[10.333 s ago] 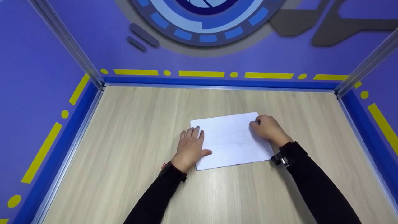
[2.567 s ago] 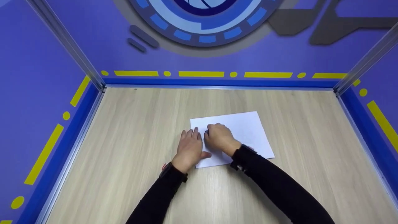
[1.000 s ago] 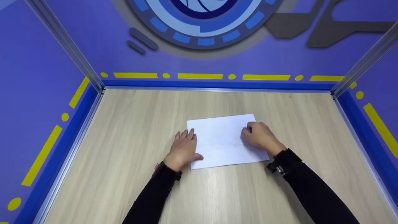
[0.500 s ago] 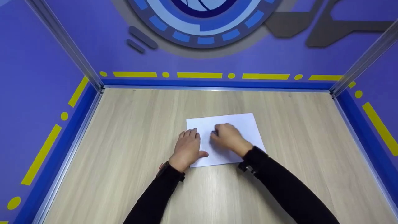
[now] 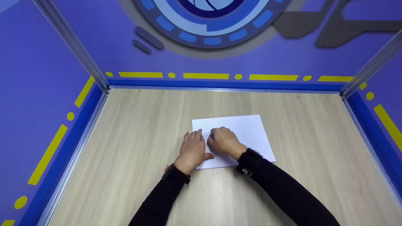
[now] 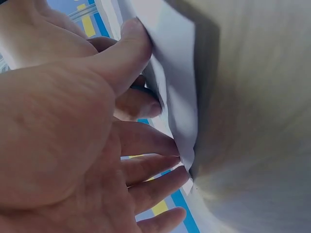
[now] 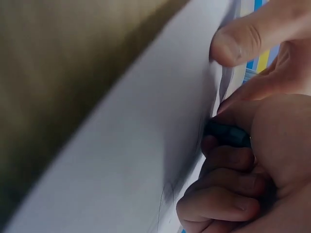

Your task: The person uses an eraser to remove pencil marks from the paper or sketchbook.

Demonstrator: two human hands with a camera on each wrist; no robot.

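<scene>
A white sheet of paper lies slightly turned on the wooden table. My left hand rests on its left edge, fingers spread and thumb out to the side. Just right of that, my right hand is over the sheet, pinching a small dark teal piece between thumb and fingers against the paper. Most of this piece is hidden in the fingers, so I cannot tell its kind. In the right wrist view, a thin curved line shows on the paper. The left wrist view shows the sheet's edge bending up slightly beside the left thumb.
Wood-grain tabletop surrounds the sheet. Blue-purple panels with yellow dashes enclose it: a back wall, a left wall and a right wall. Metal rails run along their feet.
Over the last second my right hand has slid from the sheet's right side to its left, close to the left hand, still pinching the teal piece. The left hand stays at the left edge.
</scene>
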